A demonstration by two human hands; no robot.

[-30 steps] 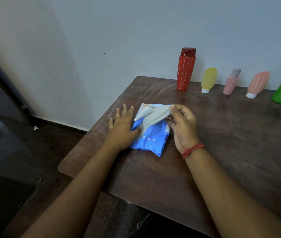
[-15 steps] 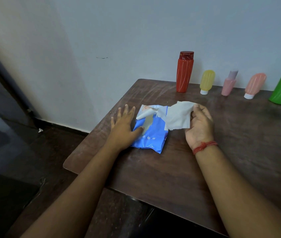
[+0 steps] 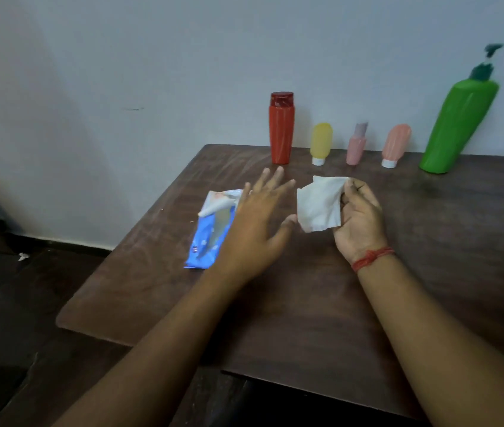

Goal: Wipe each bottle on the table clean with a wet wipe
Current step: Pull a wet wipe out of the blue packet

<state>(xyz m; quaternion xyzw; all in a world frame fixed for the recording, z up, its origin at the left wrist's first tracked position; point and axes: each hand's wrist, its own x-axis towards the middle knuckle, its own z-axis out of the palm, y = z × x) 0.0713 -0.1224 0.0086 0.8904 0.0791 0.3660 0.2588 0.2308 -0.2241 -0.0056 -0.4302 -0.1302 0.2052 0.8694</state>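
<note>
- The right hand (image 3: 360,217) pinches a white, crumpled wet wipe (image 3: 320,204) between thumb and curled fingers, palm turned toward the camera; the wipe hangs off the left side of that hand, above the dark brown wooden surface (image 3: 306,303).
- A red thread band (image 3: 371,258) circles the right wrist.
- The left hand (image 3: 255,223) is spread flat with straight fingers and holds nothing; it hovers over the surface, its thumb tip just beside the lower corner of the wipe. Whether it touches the wipe cannot be told.
- A blue plastic wet-wipe packet (image 3: 210,231) lies flat on the surface to the left of the left hand and partly behind it, with its flap peeled back and a white sheet poking out at the far end.
- Five bottles stand in a row along the far edge of the surface against the pale wall (image 3: 152,72), well apart from both hands: a tall red plastic bottle with a dark red cap (image 3: 281,131), a small yellow tube standing on its white cap (image 3: 321,143), a small pink bottle with a greyish top (image 3: 357,144), a salmon-pink tube on a white cap (image 3: 395,144), and a large green pump bottle with a dark green dispenser (image 3: 460,124).
- The wide lens makes the rightmost bottles appear tilted.
</note>
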